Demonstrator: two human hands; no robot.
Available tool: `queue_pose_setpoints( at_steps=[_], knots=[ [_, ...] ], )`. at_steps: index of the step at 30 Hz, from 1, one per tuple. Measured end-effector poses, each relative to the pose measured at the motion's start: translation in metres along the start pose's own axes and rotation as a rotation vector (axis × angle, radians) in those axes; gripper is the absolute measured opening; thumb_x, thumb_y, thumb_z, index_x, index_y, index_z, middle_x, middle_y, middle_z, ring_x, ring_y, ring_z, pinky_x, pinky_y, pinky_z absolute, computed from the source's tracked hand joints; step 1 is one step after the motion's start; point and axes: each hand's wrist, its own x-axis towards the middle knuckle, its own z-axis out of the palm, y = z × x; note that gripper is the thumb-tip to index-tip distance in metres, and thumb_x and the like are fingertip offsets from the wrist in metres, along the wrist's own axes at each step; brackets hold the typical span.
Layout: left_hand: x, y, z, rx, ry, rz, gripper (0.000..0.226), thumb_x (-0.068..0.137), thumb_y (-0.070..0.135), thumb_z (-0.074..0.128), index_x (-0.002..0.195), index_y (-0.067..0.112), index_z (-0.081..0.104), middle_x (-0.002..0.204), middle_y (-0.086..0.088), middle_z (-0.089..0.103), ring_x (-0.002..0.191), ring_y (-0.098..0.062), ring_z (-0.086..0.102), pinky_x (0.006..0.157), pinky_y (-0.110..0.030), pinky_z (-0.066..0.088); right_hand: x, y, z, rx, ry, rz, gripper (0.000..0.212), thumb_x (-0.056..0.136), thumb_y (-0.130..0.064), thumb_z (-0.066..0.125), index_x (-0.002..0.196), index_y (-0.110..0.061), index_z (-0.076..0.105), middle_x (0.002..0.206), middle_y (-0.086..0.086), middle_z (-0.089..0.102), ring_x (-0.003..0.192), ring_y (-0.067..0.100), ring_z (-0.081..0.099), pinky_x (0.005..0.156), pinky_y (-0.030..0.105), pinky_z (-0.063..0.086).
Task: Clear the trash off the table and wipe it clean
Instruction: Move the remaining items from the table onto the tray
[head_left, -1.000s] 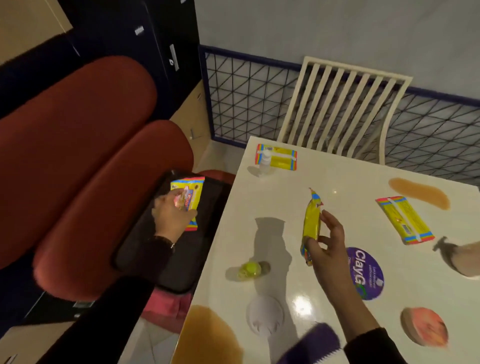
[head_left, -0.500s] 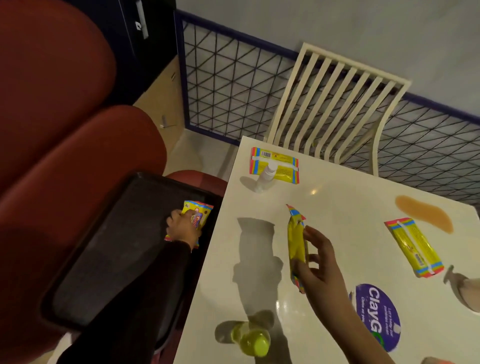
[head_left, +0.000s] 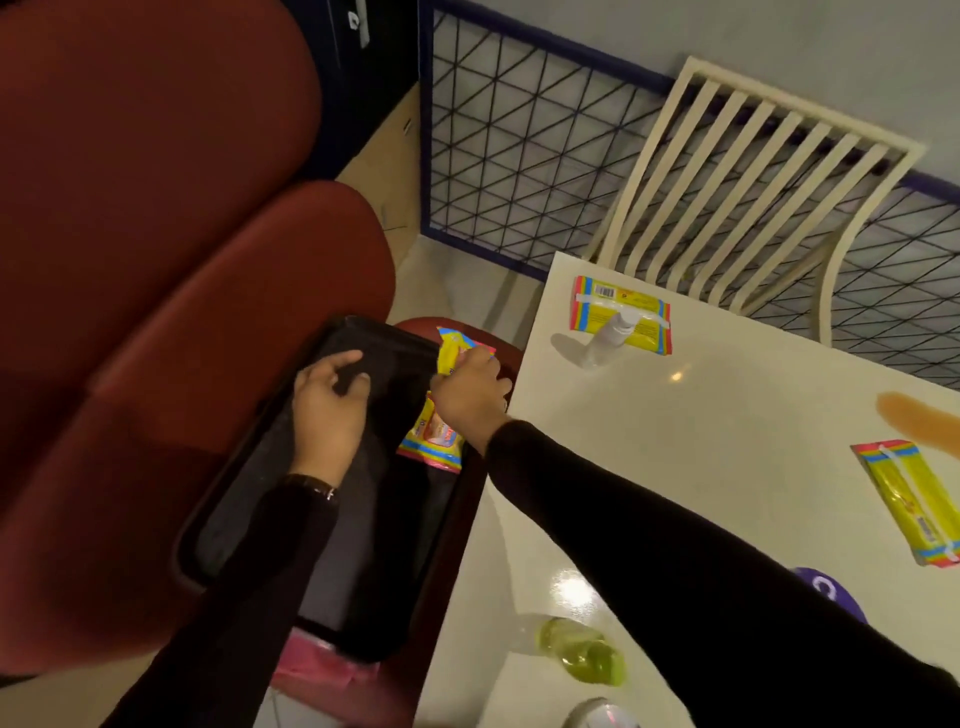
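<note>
Fingers and thumb of my right hand (head_left: 470, 389) pinch a yellow snack wrapper (head_left: 451, 349) by its lower end, so that its striped top sticks up above my knuckles. I hold it over the near right edge of the black tray (head_left: 311, 582), which sits on the seat of the red chair (head_left: 182, 312) just beside the white table (head_left: 675, 457). A second wrapper (head_left: 434, 439) lies flat inside the tray against its right wall, partly hidden under my right wrist.

My left hand (head_left: 330, 400) is over the tray's far end, fingers loosely bent and thumb spread away from them, holding nothing; I cannot tell whether the fingertips touch the tray floor.

On the table, a third wrapper (head_left: 621, 319) lies at the far left corner, seam and barcode side up, and a small clear bottle (head_left: 615, 335) stands at its near edge. A fourth wrapper (head_left: 914, 512) lies towards the right edge of the view, near a brown spill (head_left: 919, 423) smeared on the tabletop beyond it. A yellow-green bottle (head_left: 584, 652) lies blurred on its side at the near edge of the table, beside my right sleeve. A purple disc (head_left: 831, 590) shows just past that sleeve.

A cream slatted chair (head_left: 753, 182) stands at the table's far side, in front of a blue-framed wire grid (head_left: 519, 156). Something pink (head_left: 322, 670) shows under the tray's near end.
</note>
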Motion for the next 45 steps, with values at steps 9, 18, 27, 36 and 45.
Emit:
queue_pose_setpoints(
  at_steps=[9, 18, 27, 36, 45],
  knots=[
    [-0.03, 0.016, -0.059, -0.16, -0.084, 0.032, 0.024, 0.089, 0.007, 0.058, 0.106, 0.024, 0.065, 0.119, -0.004, 0.055, 0.105, -0.011, 0.057, 0.08, -0.009, 0.041, 0.027, 0.036, 0.061, -0.152, -0.272, 0.175, 0.07, 0.087, -0.031, 0.061, 0.14, 0.0, 0.028, 0.145, 0.018, 0.031, 0.135, 0.034, 0.031, 0.108, 0.039, 0.029],
    [-0.073, 0.051, -0.067, -0.315, -0.202, 0.005, 0.027, 0.09, 0.0, 0.054, 0.098, 0.025, 0.061, 0.108, -0.007, 0.067, 0.085, 0.001, 0.061, 0.078, -0.004, 0.044, -0.022, 0.008, -0.03, 0.092, -0.23, -0.13, 0.04, 0.09, -0.017, 0.058, 0.127, -0.007, 0.049, 0.124, 0.012, 0.054, 0.114, 0.028, 0.055, 0.078, 0.021, 0.04],
    [-0.192, 0.148, -0.027, -0.408, -0.492, 0.117, 0.026, 0.09, 0.003, 0.057, 0.094, 0.028, 0.065, 0.092, 0.005, 0.069, 0.08, -0.006, 0.062, 0.077, -0.02, 0.046, -0.179, 0.153, -0.218, 0.33, 0.146, -0.243, 0.015, 0.09, -0.011, 0.059, 0.104, -0.011, 0.064, 0.098, -0.002, 0.064, 0.08, 0.006, 0.058, 0.068, 0.001, 0.039],
    [-0.339, 0.193, 0.014, -0.26, -0.782, 0.215, 0.028, 0.091, 0.007, 0.056, 0.093, 0.033, 0.065, 0.099, 0.007, 0.069, 0.088, -0.023, 0.062, 0.074, -0.012, 0.045, -0.295, 0.322, -0.255, 0.361, 0.223, 0.009, 0.012, 0.09, -0.014, 0.059, 0.101, -0.014, 0.062, 0.1, -0.003, 0.066, 0.095, 0.015, 0.062, 0.075, 0.016, 0.042],
    [-0.43, 0.187, 0.05, -0.17, -0.795, 0.112, 0.029, 0.091, 0.01, 0.056, 0.089, 0.037, 0.065, 0.096, -0.003, 0.068, 0.079, -0.018, 0.056, 0.069, -0.042, 0.05, -0.279, 0.439, -0.275, -0.294, 0.288, 0.022, 0.043, 0.084, -0.018, 0.059, 0.127, -0.022, 0.054, 0.139, 0.011, 0.04, 0.125, 0.037, 0.037, 0.096, 0.046, 0.039]
  ],
)
